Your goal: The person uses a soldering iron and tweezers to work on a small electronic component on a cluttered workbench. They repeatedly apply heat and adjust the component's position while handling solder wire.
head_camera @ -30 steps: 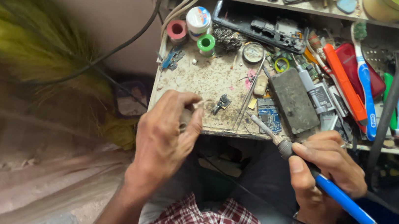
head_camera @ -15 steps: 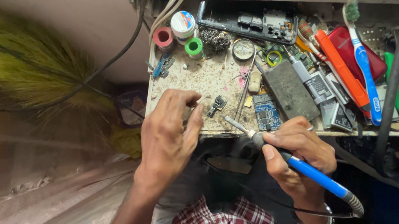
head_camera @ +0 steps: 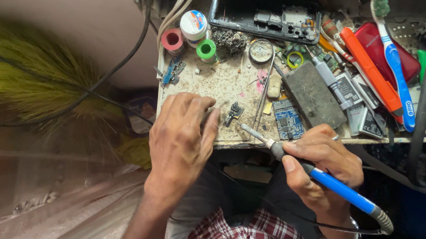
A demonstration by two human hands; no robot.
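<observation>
The workbench is small, dirty and stained, w/ a shelf above and cables along the wall at left. Many things crowd its back and right side: tape rolls, an opened phone, a dark grey block, a blue circuit board, a blue-white toothbrush.

The right hand is closed around a soldering iron w/ blue handle and metal tip. The tip points up-left and sits just over the front edge of the bench, near a small dark metal part. The left hand rests on the front-left edge, fingers curled down; I cannot tell if it presses something under them.

Free room is only approx. the middle front of the bench, between both hands; the front edge is just below the tip.
</observation>
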